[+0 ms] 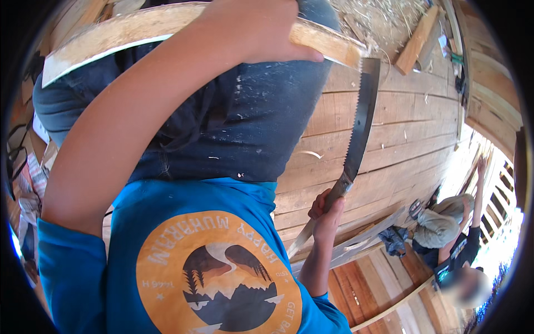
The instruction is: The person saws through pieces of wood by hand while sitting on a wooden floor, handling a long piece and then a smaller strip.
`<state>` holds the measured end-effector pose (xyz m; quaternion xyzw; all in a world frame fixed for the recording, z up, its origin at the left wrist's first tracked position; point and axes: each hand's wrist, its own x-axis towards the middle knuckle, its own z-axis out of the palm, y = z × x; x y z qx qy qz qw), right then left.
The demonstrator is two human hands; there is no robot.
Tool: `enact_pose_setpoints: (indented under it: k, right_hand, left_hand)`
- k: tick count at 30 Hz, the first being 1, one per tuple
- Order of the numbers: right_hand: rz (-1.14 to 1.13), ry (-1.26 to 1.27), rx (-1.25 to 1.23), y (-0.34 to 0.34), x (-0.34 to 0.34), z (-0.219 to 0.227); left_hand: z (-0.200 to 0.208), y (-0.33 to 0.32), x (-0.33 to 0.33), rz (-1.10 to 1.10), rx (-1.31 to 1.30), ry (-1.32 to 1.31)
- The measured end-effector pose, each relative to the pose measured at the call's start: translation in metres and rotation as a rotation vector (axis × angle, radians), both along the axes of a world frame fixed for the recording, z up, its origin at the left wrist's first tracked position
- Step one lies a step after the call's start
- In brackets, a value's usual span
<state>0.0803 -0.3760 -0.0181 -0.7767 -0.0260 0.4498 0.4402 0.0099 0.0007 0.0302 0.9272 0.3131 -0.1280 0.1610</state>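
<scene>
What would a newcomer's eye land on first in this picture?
First, the curved handsaw right of centre, its handle in the right hand and its toothed blade reaching up to the right end of a pale wooden board. The left hand grips that board near the top. Below, the blue shirt shows a big round orange print.

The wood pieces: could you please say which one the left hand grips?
The left hand grips the long pale board ending by the saw; the shorter upper-right plank lies ungripped.
</scene>
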Motion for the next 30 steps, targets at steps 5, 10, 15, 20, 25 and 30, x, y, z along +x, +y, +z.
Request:
enact_pose_setpoints:
  k: [5, 10, 15, 20, 25, 30]
  right_hand:
    - [0.131, -0.135, -0.011, 0.059, 0.007, -0.004]
    - [0.133, -0.168, 0.026, 0.135, 0.044, -0.019]
    - [0.091, -0.17, 0.02, 0.066, 0.014, -0.02]
    - [0.053, -0.017, 0.022, 0.032, -0.009, -0.009]
    - [0.186, -0.25, -0.035, 0.101, 0.032, -0.014]
    - [0.205, -0.228, 0.024, 0.139, 0.054, -0.022]
  left_hand:
    - [-0.003, -0.002, 0.0, -0.016, 0.02, -0.023]
    - [-0.005, 0.002, 0.006, -0.009, 0.056, 0.042]
    - [0.004, 0.006, -0.002, -0.026, -0.045, 0.0]
    - [0.006, -0.003, 0.001, -0.004, -0.023, 0.044]
    - [-0.028, -0.008, -0.004, -0.062, 0.232, -0.166]
    - [-0.027, -0.009, 0.0, -0.001, 0.258, -0.156]
